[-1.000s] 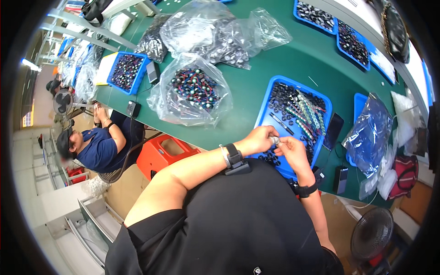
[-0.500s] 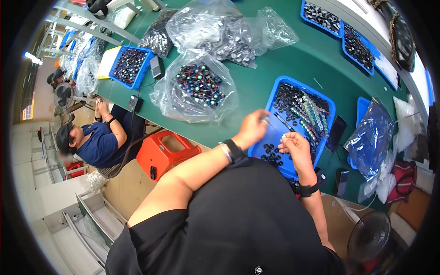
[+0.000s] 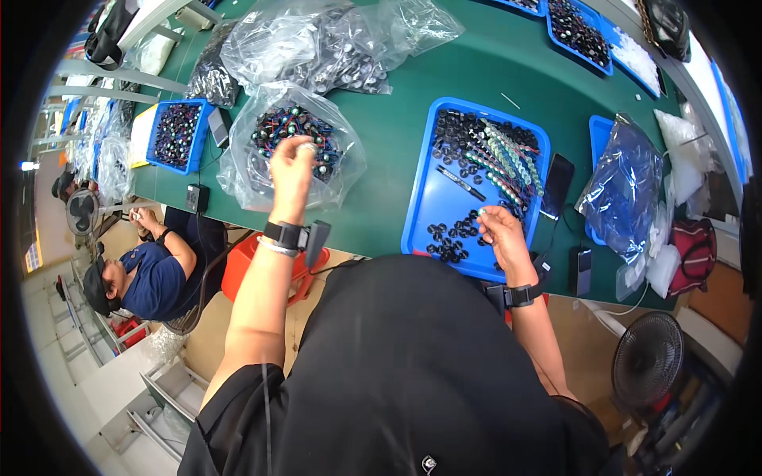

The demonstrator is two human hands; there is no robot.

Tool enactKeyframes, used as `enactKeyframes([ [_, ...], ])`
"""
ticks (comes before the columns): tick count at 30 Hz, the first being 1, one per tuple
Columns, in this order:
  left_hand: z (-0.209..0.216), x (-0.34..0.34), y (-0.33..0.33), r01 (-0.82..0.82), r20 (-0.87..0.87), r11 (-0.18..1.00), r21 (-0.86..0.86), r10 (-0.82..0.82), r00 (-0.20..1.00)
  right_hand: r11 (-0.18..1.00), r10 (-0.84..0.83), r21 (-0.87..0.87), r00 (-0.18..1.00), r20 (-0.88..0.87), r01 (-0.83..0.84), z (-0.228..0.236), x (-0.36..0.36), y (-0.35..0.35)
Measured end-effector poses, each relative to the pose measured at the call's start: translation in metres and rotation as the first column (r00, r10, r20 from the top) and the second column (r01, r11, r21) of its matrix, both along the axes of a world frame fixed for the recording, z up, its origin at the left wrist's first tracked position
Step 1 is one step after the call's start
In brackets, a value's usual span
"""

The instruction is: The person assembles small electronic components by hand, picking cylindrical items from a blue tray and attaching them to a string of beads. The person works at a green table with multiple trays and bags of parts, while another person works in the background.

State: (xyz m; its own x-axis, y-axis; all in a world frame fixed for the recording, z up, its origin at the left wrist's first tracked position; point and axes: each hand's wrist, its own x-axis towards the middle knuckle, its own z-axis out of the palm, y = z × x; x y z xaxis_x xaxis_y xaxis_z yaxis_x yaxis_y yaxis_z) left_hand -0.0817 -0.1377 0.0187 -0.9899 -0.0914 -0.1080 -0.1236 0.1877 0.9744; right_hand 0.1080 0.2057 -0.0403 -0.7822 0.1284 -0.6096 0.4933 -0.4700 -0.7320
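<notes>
My left hand (image 3: 292, 170) is raised over an open clear plastic bag (image 3: 347, 170) of dark beaded pieces (image 3: 292, 123) with red and blue cords and shiny round beads. Its fingers are closed together; something small and pale shows by the fingertips, too small to name. Above the near right part of a blue tray (image 3: 421, 178), my right hand (image 3: 506, 236) pinches a small greenish bead (image 3: 481, 212) between thumb and finger. Inside the tray lie loose black round pieces (image 3: 449, 242), a black pen (image 3: 460, 182) and strands of pale green beads (image 3: 508, 151).
Right of the tray lie a dark phone (image 3: 558, 186) and a plastic-wrapped package (image 3: 623, 190). Bulging clear bags (image 3: 294, 47) and another filled blue tray (image 3: 176, 135) stand at the back left. A co-worker (image 3: 151, 262) sits at the left, past a red stool (image 3: 258, 270).
My left hand has swung left, from above the blue tray to over the bag of beaded pieces. My right hand stays at the tray, still pinching. The whole view has shifted.
</notes>
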Motion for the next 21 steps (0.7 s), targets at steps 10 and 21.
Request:
enactKeyframes([
  [10,0.009,-0.018,0.039,-0.083,-0.422,0.526,-0.846,-0.566,0.709,0.999,-0.013,-0.047,1.000,0.023,0.014,0.002,0.013,0.001],
  [21,-0.108,0.110,0.125,0.594,0.051,0.116,-0.796,-0.965,0.258,0.995,0.018,-0.102,1.000,0.009,-0.017,0.007,0.017,-0.012],
])
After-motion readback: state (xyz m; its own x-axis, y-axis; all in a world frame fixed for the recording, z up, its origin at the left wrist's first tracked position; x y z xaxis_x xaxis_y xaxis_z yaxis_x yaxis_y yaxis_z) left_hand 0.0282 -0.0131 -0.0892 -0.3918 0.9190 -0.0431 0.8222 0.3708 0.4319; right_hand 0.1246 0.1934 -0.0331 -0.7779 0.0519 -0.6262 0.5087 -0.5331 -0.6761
